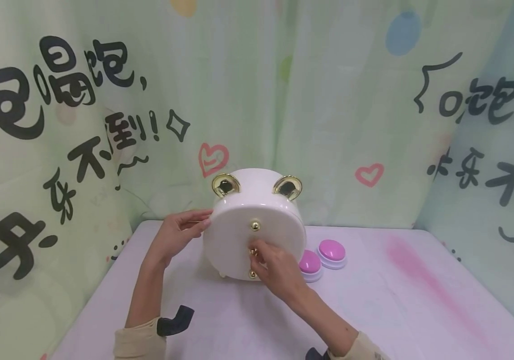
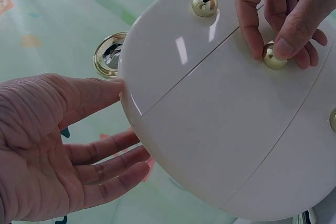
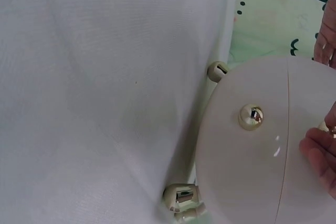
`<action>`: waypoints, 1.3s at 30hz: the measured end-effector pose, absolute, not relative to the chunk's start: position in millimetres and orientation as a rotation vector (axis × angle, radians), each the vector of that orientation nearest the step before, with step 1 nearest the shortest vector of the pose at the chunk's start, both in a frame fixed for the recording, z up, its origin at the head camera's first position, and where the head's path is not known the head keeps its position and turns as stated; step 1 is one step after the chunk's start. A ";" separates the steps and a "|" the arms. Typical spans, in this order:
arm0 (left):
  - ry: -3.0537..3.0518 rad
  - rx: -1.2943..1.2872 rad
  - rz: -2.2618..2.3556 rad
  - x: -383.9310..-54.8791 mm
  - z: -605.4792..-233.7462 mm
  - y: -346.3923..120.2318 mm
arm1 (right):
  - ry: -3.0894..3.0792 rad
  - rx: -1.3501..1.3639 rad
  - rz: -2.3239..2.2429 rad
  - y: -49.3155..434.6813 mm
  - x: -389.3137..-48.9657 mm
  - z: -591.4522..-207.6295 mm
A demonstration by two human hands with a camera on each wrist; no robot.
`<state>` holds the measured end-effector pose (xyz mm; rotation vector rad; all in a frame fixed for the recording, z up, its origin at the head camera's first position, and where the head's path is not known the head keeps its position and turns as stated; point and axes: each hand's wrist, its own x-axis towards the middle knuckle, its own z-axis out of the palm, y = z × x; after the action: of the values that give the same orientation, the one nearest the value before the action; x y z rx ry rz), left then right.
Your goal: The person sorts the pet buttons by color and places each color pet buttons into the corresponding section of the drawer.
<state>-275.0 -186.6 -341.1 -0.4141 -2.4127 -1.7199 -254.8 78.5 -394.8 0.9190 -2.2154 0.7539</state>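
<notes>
At your twelve o'clock, the white box (image 1: 234,240) stands on the table (image 1: 365,310), a curtain (image 1: 329,115) behind it. Your right hand (image 1: 279,267) pinches its middle gold knob (image 2: 273,59) — partly hiding it in the head view — while your left hand (image 1: 178,234), outstretched, touches the box at nine o'clock. Two pink buttons (image 1: 331,250) sit around four o'clock, the nearer just beside the box.

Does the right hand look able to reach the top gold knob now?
Probably yes: the top gold knob is uncovered, just above the right hand, with nothing seemingly between, though the hand would likely first release the middle knob it pinches.
</notes>
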 end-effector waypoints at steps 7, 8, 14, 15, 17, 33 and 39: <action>-2.409 -0.413 -1.724 -275.5 -341.6 -186.8 | -2.230 0.871 0.703 78.7 -251.6 -397.4; -2.408 -0.413 -1.723 -275.6 -341.7 -187.0 | -2.236 0.866 0.710 78.8 -250.3 -397.7; -2.407 -0.417 -1.726 -276.4 -342.0 -188.0 | -2.261 0.850 0.796 79.6 -237.7 -401.2; -2.407 -0.416 -1.727 -276.5 -342.1 -188.2 | -2.262 0.850 0.803 79.6 -236.0 -402.3; -2.405 -0.417 -1.730 -276.6 -342.2 -188.5 | -2.269 0.851 0.808 80.0 -233.5 -404.9; -2.405 -0.430 -1.721 -276.6 -342.5 -188.1 | -2.421 0.837 0.871 89.8 -238.3 -425.5; -2.409 -0.424 -1.718 -277.2 -342.5 -188.0 | -2.500 0.834 0.885 90.5 -243.1 -429.0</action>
<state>-277.2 -188.0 -342.5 -0.4237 -2.4088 -1.7179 -243.1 90.5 -429.0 0.8339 -2.5004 0.8854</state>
